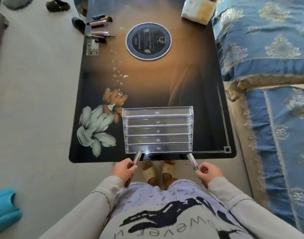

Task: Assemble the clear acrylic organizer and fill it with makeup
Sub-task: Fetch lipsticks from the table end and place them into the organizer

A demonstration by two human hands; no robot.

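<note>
The organizer looks fully assembled: it stands on the table at 6 o'clock, close to the near edge. Filling has barely begun, by my reading. All five stepped tiers show nothing inside, and most of the makeup lies in a loose cluster of tubes and a brush at 11 o'clock, well apart from the organizer.

The first two pieces are on their way. The left grip has its fingers curled round a silvery tube, whose tip points toward the front tier at its 7 o'clock corner. The right grip pinches a second tube, which angles toward the 5 o'clock corner. Both tips are just beside the front wall, and I cannot tell whether either touches it.

What is left, I judge, is to drop these two in and then bring over the far cluster.

The organizer is clear acrylic, a staircase of long, narrow troughs that rises away from the person. Its edges catch pale highlights, and the dark table print shows through its walls. Each tier has a small pale spot at its middle. A round disc sits at 12 o'clock.
</note>
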